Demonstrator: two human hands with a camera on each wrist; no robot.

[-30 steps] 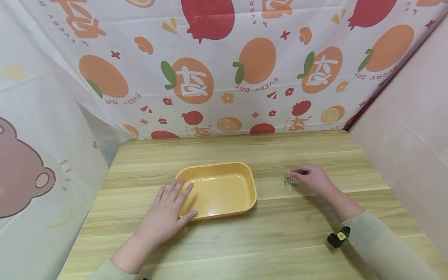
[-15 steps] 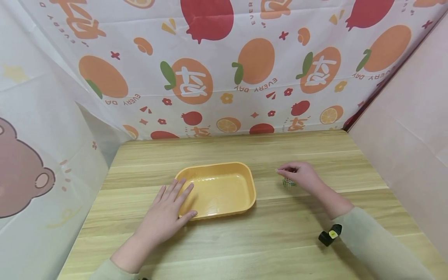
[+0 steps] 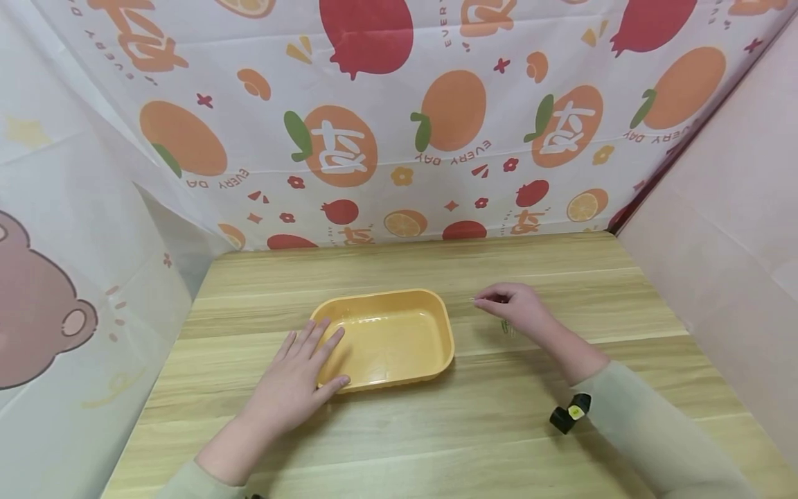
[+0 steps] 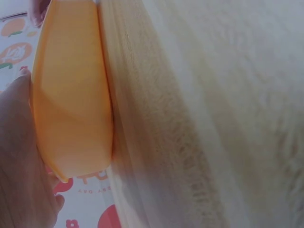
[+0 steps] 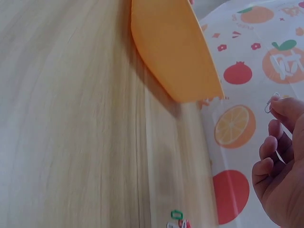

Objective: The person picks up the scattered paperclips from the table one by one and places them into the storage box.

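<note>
A yellow rectangular tray (image 3: 393,346) stands on the wooden table with nothing visible inside it. My left hand (image 3: 289,384) rests over its left rim, fingers spread and straight. In the left wrist view the tray's outer wall (image 4: 73,95) fills the left side. To the right of the tray, my right hand (image 3: 514,305) is raised above the table. Its thumb and index finger pinch a pale paper clip (image 5: 269,106). Below that hand lie several small coloured paper clips (image 3: 506,327), partly hidden by it; a green paper clip (image 5: 176,214) shows in the right wrist view.
The wooden table (image 3: 399,443) ends at a fruit-print cloth (image 3: 393,125) at the back. Pale sheets (image 3: 736,229) hang along the right and left sides, the left one with a bear print (image 3: 37,298). A small black device (image 3: 569,414) sits on the right sleeve.
My right hand has lifted a paper clip from the pile and moved left toward the tray. The left hand has stayed on the tray's rim.
</note>
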